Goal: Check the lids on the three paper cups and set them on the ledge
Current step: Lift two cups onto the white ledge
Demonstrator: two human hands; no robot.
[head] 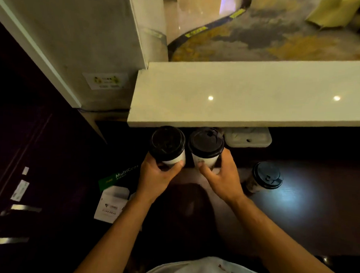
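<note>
Two white paper cups with black lids are held side by side just below the front edge of the pale stone ledge [249, 98]. My left hand [155, 176] grips the left cup [168, 144] around its body. My right hand [224, 179] grips the right cup [205, 144] the same way. Both cups stand upright with lids on. A third lidded cup [267, 177] stands on the dark counter to the right, tilted in the wide-angle view, with no hand on it.
A white lidded container [248, 138] sits under the ledge behind the right cup. A green and white box [115, 197] lies at lower left. A pale pillar [86, 39] rises left of the ledge. Patterned floor shows beyond the ledge.
</note>
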